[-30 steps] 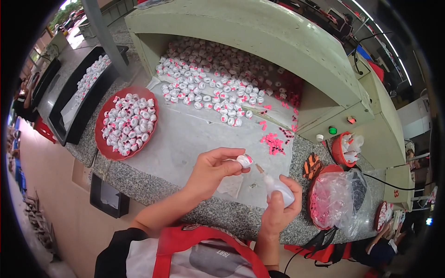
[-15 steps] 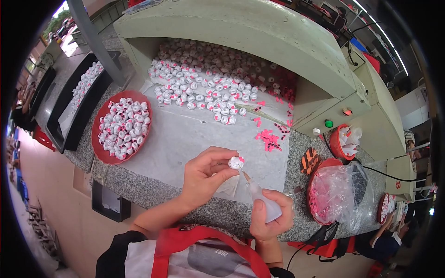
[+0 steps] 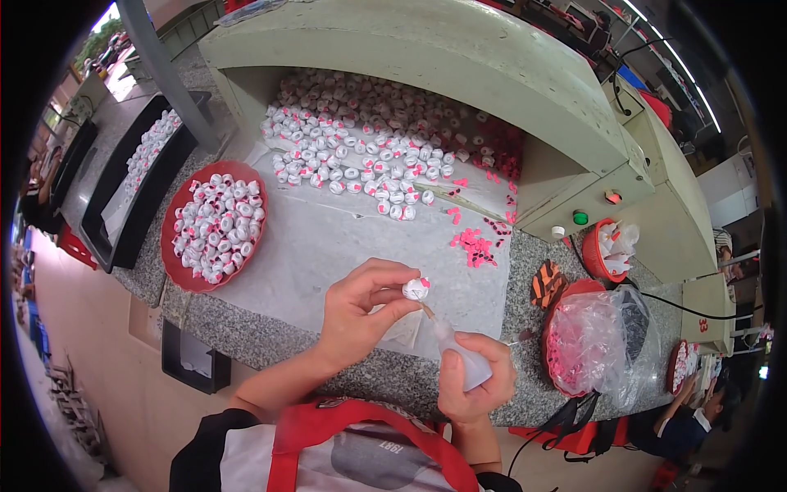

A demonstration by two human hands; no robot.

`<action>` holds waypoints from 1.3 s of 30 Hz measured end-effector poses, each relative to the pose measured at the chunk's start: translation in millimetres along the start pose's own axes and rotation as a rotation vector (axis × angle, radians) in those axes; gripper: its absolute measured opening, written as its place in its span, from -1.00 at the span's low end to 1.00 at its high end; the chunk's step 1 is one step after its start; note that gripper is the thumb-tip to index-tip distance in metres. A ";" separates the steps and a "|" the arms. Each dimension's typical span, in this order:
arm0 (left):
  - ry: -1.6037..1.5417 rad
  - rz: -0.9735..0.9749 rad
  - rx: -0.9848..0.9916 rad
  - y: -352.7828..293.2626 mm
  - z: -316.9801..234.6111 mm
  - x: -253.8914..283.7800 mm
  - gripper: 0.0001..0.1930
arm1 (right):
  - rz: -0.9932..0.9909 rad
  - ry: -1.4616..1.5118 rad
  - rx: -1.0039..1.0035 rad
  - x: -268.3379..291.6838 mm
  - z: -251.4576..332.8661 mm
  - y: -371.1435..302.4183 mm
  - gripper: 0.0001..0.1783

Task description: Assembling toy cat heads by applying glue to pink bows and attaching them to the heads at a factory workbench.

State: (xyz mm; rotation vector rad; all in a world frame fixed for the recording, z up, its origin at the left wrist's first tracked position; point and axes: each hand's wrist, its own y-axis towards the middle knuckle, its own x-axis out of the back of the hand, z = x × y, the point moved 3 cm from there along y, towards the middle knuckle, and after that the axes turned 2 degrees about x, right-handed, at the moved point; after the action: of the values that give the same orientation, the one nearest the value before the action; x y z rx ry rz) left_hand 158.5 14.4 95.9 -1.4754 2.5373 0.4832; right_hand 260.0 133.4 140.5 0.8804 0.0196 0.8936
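Between the thumb and fingers of my left hand [image 3: 365, 307] is a small round white piece [image 3: 416, 289] with a pink patch. My right hand [image 3: 484, 381] grips a translucent squeeze bottle [image 3: 464, 361] with a thin nozzle. The nozzle tip [image 3: 427, 310] is at the lower right of the white piece; whether it touches cannot be made out. To the right on the white sheet [image 3: 328, 246] lie small flat pink pieces [image 3: 473, 246], some with dark spots. Many similar white pieces [image 3: 393, 168] are spread beyond my hands.
A pale green hooded machine [image 3: 426, 49] arches over the far pieces. At left stands a red bowl [image 3: 174, 266] of white pieces, beside a black tray [image 3: 123, 246]. Rightward are an orange basket [image 3: 592, 261], a striped cloth-like item [image 3: 548, 284] and a plastic-covered red bowl [image 3: 548, 361].
My right hand and the bottle have shifted slightly left and up, bringing the nozzle lower along the white piece. My left hand has barely moved.
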 end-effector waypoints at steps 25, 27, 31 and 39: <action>-0.308 0.001 0.364 1.3 4.2 9.7 -0.66 | 0.057 -0.009 0.090 2.0 4.4 7.3 -0.76; -0.326 0.013 0.368 1.2 4.2 9.4 -0.66 | 0.058 -0.012 0.096 2.2 4.7 7.9 -0.77; -0.319 0.013 0.363 1.8 4.9 9.1 -0.66 | 0.059 -0.025 0.084 5.6 2.5 8.0 -0.77; -0.306 0.008 0.347 2.6 4.7 8.6 -0.65 | 0.107 -0.058 0.060 9.9 7.4 9.6 -0.78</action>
State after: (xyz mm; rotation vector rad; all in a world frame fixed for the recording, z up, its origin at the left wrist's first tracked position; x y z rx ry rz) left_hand 151.8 10.3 89.4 -1.1678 2.2481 0.2309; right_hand 262.7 138.4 155.1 0.9705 -0.0518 0.9704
